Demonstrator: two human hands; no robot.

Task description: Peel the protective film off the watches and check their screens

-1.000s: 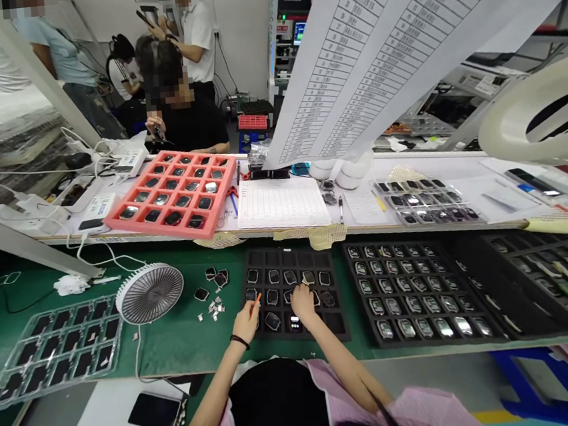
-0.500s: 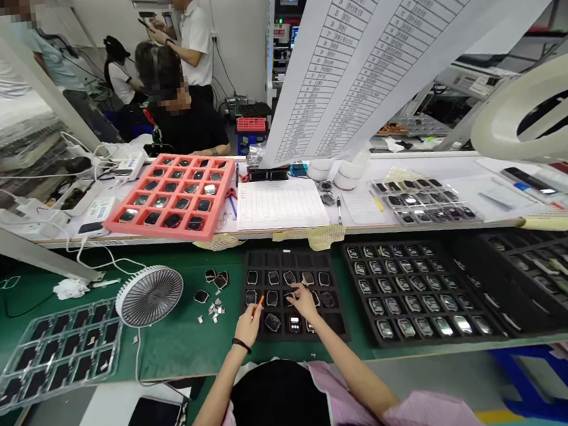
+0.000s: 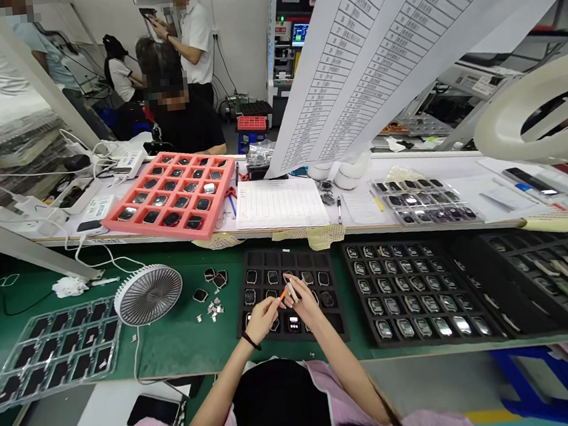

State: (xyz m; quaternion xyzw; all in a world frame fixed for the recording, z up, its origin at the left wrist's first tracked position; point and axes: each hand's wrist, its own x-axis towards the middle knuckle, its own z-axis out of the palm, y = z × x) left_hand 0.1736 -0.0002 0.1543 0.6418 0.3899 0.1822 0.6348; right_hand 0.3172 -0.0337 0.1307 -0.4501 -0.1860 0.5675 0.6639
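Note:
My left hand (image 3: 260,317) pinches a thin orange-tipped tool (image 3: 282,295) and holds it over a black foam tray (image 3: 339,321) of smartwatch bodies. My right hand (image 3: 303,301) is beside it, fingers closed on a small pale piece that I cannot name, lifted just above the tray. The tool's tip nearly meets that piece. One watch (image 3: 293,323) in the tray's near row has a lit screen. A dark band circles my left wrist.
A small white fan (image 3: 148,294) and loose watch parts (image 3: 211,293) lie left of the tray. Larger black trays (image 3: 420,293) of watches sit to the right, a clear tray (image 3: 51,352) far left. A pink tray (image 3: 175,200) and paper form (image 3: 280,203) rest on the shelf. People work beyond.
My right hand has lifted off the tray with a small piece pinched in it. My left hand has moved right, bringing the orange tool's tip up to that piece.

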